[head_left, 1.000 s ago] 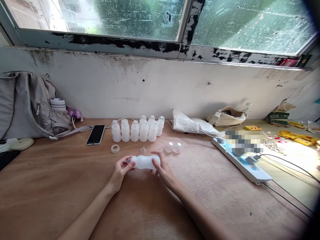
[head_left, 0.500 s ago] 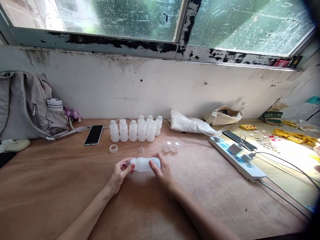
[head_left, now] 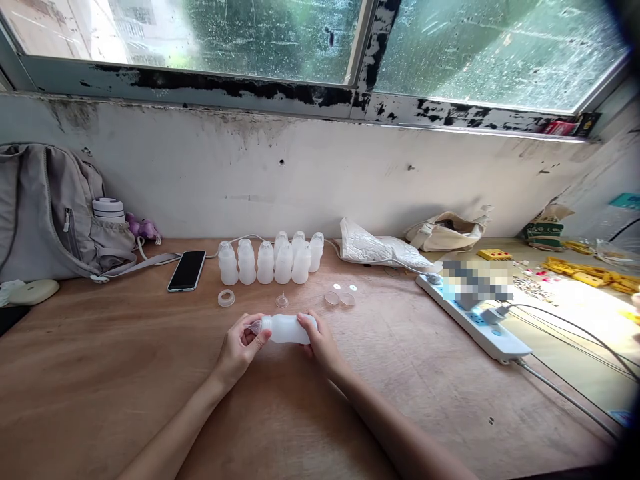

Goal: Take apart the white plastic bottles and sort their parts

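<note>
A frosted white baby bottle [head_left: 286, 329] lies sideways in my two hands, low over the wooden table. Its clear teat [head_left: 255, 327] points left. My left hand [head_left: 237, 348] pinches the neck end around the ring, fingers curled by the teat. Round the base end, my right hand [head_left: 324, 345] is closed with its thumb on top. Just beyond my hands are a loose translucent ring [head_left: 227, 304], a small clear teat-like piece [head_left: 282, 302], two clear round discs [head_left: 332, 299] and two small white discs [head_left: 353, 288].
Several capped bottles [head_left: 265, 263] stand in rows toward the wall. A phone [head_left: 187, 271] and backpack [head_left: 30, 213] are on the left. A power strip [head_left: 505, 341] with cables, a white plastic package [head_left: 365, 243] and a cloth pouch [head_left: 445, 233] lie to the right.
My right hand has shifted its grip on the bottle's base, the thumb now lying higher across it. The left hand still holds the neck end, and more of the teat shows.
</note>
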`<state>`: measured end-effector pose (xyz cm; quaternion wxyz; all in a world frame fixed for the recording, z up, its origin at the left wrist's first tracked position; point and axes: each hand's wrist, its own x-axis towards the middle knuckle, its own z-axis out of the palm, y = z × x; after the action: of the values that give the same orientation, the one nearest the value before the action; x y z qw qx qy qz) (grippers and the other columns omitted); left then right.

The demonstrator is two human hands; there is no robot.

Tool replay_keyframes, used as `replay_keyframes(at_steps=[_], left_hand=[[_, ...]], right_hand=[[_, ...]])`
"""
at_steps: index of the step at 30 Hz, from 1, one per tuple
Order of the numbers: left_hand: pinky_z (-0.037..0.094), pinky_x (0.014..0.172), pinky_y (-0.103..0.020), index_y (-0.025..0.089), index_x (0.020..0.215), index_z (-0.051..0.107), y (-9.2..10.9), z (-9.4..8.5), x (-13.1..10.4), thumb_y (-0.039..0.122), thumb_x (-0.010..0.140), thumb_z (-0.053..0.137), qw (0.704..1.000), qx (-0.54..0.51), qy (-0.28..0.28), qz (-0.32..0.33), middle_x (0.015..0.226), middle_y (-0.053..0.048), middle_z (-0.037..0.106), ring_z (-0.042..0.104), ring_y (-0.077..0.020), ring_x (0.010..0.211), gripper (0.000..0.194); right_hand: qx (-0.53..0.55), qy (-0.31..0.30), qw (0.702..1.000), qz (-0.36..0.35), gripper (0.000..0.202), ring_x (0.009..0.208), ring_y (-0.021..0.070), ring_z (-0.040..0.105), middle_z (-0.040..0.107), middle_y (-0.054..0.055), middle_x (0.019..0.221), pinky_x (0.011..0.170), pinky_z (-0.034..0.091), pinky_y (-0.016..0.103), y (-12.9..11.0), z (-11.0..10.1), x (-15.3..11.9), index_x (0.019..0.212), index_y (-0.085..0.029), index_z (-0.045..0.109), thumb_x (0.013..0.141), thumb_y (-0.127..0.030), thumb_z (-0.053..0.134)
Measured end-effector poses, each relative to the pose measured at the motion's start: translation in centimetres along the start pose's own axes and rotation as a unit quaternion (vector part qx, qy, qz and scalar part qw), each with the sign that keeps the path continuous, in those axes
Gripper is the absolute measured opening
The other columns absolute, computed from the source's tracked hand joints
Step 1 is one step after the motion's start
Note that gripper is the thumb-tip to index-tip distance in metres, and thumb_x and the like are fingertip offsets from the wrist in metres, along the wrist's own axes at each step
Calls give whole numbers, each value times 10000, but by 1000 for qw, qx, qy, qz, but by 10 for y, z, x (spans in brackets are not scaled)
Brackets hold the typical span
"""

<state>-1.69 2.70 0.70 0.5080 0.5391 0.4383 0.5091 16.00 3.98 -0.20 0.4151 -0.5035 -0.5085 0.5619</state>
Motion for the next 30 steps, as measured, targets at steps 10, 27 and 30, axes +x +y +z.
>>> replay_keyframes(at_steps=[10,27,30], left_hand=[[420,769,-269,184,1092,517,-3,12,-5,329,622,695,991,-120,-32,-50,904,-43,609,558,-183,843,523],[399,759,-261,172,897,573,4,0,-2,299,675,632,991,-114,4,-71,873,-30,587,530,-180,855,262],[402,682,-237,174,913,559,9,0,-3,313,682,627,995,-72,-20,-61,833,-20,581,530,-168,802,278]], right_hand=[[148,-216,956,131,611,397,98,487,529,13,607,286,330,178,-7,10,-3,942,-156,515,774,-658,210],[-387,266,876,-115,382,616,176,538,540,25,684,616,382,287,9,-82,39,1037,-157,542,749,-390,446],[-383,255,878,-136,349,605,156,537,562,59,824,625,402,294,7,-78,37,955,-157,568,719,-402,484]])
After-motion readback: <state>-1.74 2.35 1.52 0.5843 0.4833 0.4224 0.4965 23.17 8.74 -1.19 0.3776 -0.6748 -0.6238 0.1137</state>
